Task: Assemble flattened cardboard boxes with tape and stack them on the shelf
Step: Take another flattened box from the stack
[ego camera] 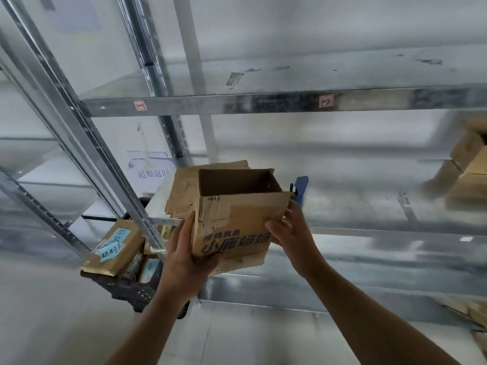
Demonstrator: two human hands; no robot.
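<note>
An opened-up brown cardboard box (237, 214) with blue printed characters is held in front of the metal shelf (263, 102), its open top facing up and away. My left hand (188, 255) grips its lower left corner, thumb on the front face. At the right side, my right hand (288, 227) holds the box with the fingers wrapped round its edge. A bottom flap hangs loose below. Several flattened cardboard pieces (184, 191) lie on the middle shelf behind the box. A blue tape dispenser (299, 187) shows just behind the box's right edge.
A slanted shelf upright (87, 143) runs down at the left. A black cart (126, 283) on the floor holds labelled parcels (113, 248). More boxes (469, 159) sit on the shelf at far right. A paper sign (150, 167) hangs on the wall.
</note>
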